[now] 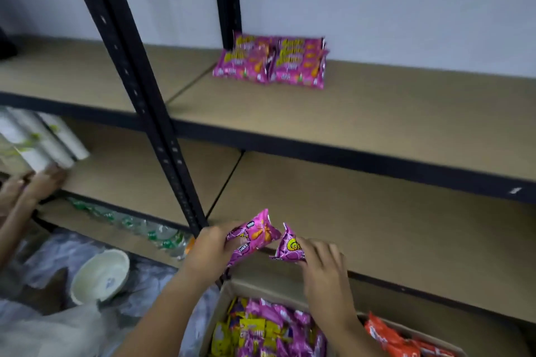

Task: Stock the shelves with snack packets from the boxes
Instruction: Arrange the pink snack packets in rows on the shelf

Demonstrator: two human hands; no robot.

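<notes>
My left hand gripped one pink packet just below frame centre, fingers curled round its lower half. My right hand pinched a second packet by its lower edge, fingers bent over it. The two packets nearly met at their top corners; whether they touched could not be determined. Both were held above the front edge of the lower shelf.

The box sat at bottom centre, packed with pink and yellow packets. Orange packets lay at its right. A stack of pink packets stood at the back of the upper shelf, above centre, against the wall.

Risks judged from this position:

1. Slip. The film looked glossy and my right hand held only an edge. A loose pinch could drop that packet back into the box or onto the floor.
2. Crushing. My left hand wrapped the packet tightly. Excess squeeze could break the contents or burst the seal.
3. Collision. The black upright stood just left of my left hand. A careless lift toward the upper shelf could catch the packet on it.
4. Toppling. Pushing new packets against the standing stack could knock it flat.
5. Interference. Another person's hand worked at the left edge beside white rolls; a bowl lay lower left.
</notes>
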